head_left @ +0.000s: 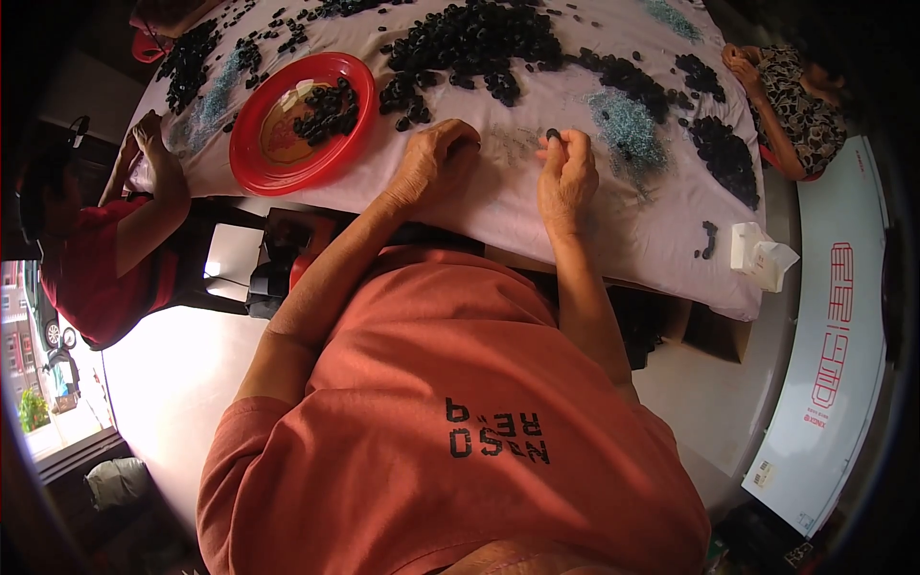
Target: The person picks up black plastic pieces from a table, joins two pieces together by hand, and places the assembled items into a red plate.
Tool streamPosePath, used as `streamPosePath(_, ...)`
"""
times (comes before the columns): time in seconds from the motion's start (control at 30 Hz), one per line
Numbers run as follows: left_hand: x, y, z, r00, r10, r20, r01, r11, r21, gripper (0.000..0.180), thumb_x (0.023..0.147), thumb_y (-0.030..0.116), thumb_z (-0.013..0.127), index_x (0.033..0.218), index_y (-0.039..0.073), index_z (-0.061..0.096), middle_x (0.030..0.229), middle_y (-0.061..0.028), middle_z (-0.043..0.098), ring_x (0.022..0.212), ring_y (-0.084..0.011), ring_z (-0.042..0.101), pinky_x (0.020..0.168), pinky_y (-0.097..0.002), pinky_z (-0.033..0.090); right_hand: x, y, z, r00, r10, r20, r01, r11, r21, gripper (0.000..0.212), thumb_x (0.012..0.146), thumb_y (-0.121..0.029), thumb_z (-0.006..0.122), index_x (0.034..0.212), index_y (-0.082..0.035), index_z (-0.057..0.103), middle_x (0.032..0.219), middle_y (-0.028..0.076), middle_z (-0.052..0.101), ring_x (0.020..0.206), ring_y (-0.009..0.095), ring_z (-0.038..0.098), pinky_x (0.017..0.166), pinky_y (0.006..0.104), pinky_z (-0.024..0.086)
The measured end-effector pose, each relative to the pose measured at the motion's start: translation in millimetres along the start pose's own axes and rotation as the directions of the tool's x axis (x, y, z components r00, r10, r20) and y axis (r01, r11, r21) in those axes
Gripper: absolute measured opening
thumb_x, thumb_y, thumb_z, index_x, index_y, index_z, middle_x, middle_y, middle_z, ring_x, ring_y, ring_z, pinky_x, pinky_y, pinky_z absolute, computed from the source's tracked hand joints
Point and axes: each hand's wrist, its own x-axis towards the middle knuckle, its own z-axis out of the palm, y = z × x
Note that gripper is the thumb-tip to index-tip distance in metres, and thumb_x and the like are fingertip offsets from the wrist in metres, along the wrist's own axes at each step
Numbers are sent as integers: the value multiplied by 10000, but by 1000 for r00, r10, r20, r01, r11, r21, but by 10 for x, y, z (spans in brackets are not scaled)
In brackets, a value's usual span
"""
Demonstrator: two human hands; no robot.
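Pinching black piece [553, 134] | right hand [567, 177], extended | left hand [433, 161], curled inward, hold unclear

The left hand's [436, 161] fingertips curl out of sight in shadow, so whether they hold anything cannot be told, and the black piece [553, 134] at the fingertips of the right hand [567, 182] is too small to identify. Heaped pieces hide part of the red tray's [247, 134] floor, and the blue bits [623, 120] are too fine to make out singly. The top edge cuts off the table [661, 244], the bottom edge the wearer's shirt [441, 335].
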Motion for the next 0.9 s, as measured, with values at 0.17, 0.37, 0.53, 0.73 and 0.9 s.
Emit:
streamPosePath(0.17,8,2,-3,1000,10,5,-10,1000,8,142,832,77,659,965,26,661,875,-138,674,787,-262,672,714,-331,523,10,-103,-25,988,137,-74,-107,942,319,113,993,-62,513,1083,2,491,967,147,682,747,192,685,703,297,537)
streamPosePath(0.37,12,12,24,999,30,-17,-30,1000,1,109,808,53,649,913,22,646,860,-144,666,795,-327,666,697,-375,524,-41,-276,53,994,109,-2,-95,875,474,98,994,-58,523,1064,7,500,924,129,689,745,164,678,681,288,545)
streamPosePath(0.53,8,-12,30,999,-25,-21,25,999,20,148,787,43,667,933,27,646,854,-136,673,794,-315,676,687,-369,530,-248,-438,269,972,-23,234,-115,822,558,85,975,-50,555,1039,-2,527,846,106,702,700,147,677,651,271,533)
streamPosePath(0.73,14,-42,48,999,-1,-36,3,999,41,177,779,41,678,954,27,652,871,-135,676,793,-310,682,689,-364,541,-236,-306,313,965,21,263,-167,820,548,111,963,-78,596,1031,-11,540,825,93,689,700,146,666,651,271,524)
streamPosePath(0.9,5,-39,53,999,-9,-38,9,1000,-3,179,783,32,670,961,23,652,879,-143,674,791,-304,684,695,-366,544,-254,-250,343,980,25,200,-120,868,481,105,951,-64,613,1019,-12,553,824,68,670,703,135,656,635,267,512)
